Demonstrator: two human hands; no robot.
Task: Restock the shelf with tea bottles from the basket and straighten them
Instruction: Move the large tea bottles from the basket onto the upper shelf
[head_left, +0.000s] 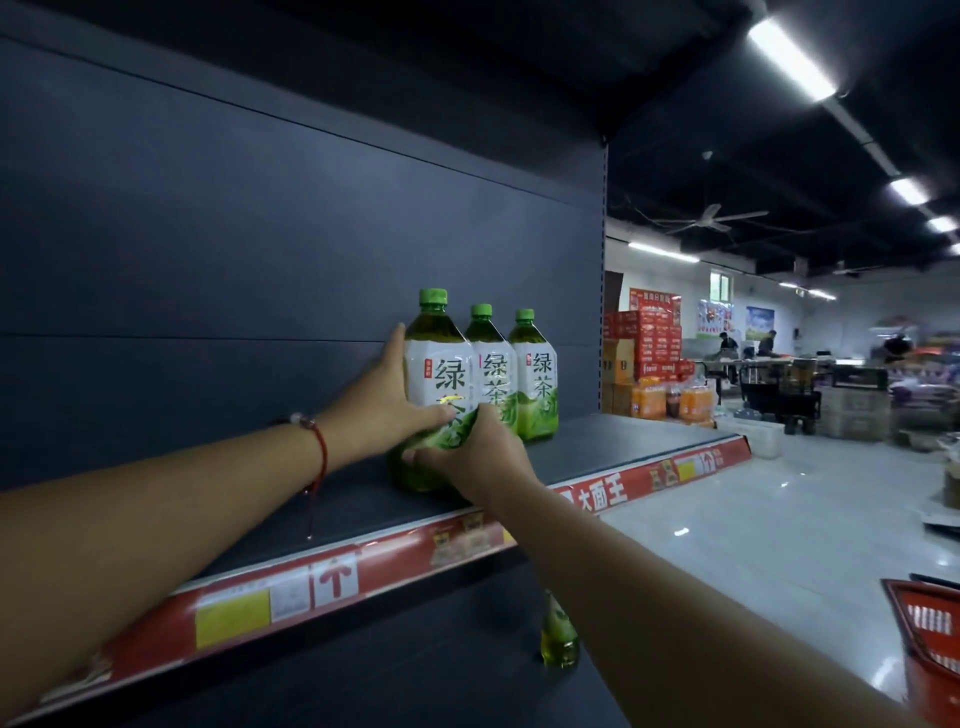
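Three green-capped tea bottles stand in a row on the dark shelf (613, 447). Both hands hold the nearest tea bottle (439, 364), which is upright. My left hand (387, 405) wraps its left side, thumb across the label. My right hand (478, 457) grips the lower front of that bottle. The middle bottle (493, 358) touches it, and the far bottle (535, 374) stands just beyond. A red basket (930, 639) shows at the lower right edge; its inside is hidden.
The shelf's front edge carries a red price strip (332, 577). Another green bottle (558, 634) stands on the lower shelf under my right forearm. The shelf left of the bottles is bare. Stacked drink cartons (649, 338) and people fill the far aisle.
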